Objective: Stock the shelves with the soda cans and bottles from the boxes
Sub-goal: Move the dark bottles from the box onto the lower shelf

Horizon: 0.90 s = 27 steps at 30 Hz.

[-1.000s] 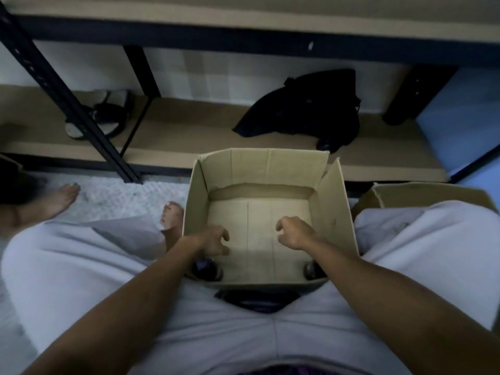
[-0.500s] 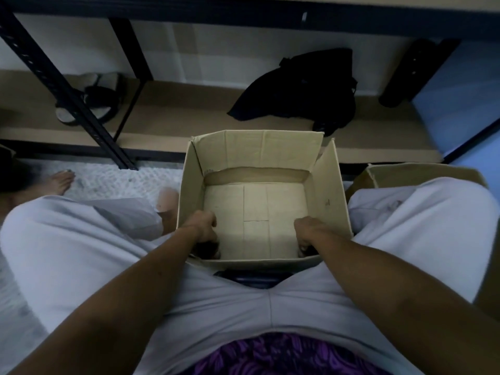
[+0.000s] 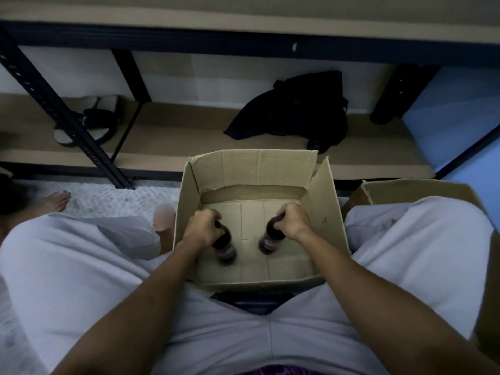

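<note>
Right now your knees, in pale trousers, frame an open cardboard box (image 3: 328, 212) that sits on the floor between your legs, its flaps standing up. A second box (image 3: 411, 190) lies just beside your right knee, partly hidden by it. Ahead of you the low shelf (image 3: 173, 136) carries a pair of sandals (image 3: 92, 120) on the left and a crumpled black bag (image 3: 295, 106) toward the right. A slanted black post (image 3: 62, 109) of the rack crosses in front of the sandals. A higher shelf board (image 3: 243, 20) runs across the top, between you and anything above. A bare foot (image 3: 55, 201) rests on the pale rug (image 3: 116, 198) at far left.

Your left hand (image 3: 203, 228) grips the neck of a dark soda bottle (image 3: 226, 247), and your right hand (image 3: 292, 220) grips the neck of the other bottle (image 3: 267, 240). Both grips are curled tight round the tops. Both bottles are inside the box, near its front half, well apart from each other. Each stands roughly upright, cap end up in your fist, base toward the box floor and leaning slightly toward you. You cannot tell whether the bases touch the cardboard.
</note>
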Each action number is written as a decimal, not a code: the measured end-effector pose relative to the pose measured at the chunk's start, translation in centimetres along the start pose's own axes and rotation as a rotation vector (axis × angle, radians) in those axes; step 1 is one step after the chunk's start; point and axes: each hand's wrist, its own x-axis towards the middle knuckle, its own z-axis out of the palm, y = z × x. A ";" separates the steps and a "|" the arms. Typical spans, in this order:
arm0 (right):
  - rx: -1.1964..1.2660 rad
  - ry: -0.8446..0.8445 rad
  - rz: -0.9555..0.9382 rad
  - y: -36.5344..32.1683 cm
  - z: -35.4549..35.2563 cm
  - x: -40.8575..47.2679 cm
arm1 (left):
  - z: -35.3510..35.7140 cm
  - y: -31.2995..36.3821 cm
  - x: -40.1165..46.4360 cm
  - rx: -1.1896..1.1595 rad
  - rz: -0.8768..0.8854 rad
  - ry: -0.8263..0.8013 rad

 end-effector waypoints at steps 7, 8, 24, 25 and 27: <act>0.268 0.173 -0.147 -5.5 -7.2 -0.3 | -5.3 5.0 1.7 -0.369 0.177 0.254; 0.286 0.203 -0.161 -6.0 -8.4 -0.4 | -6.1 6.0 1.7 -0.460 0.220 0.287; 0.972 0.563 -0.604 -14.9 -27.9 -1.6 | -24.1 24.0 4.6 -1.034 0.831 0.553; 1.004 0.580 -0.637 -15.6 -29.1 -1.6 | -25.4 25.1 5.0 -1.053 0.853 0.544; 1.027 0.621 -0.694 -17.1 -31.4 -1.3 | -27.8 27.4 5.6 -1.068 0.901 0.530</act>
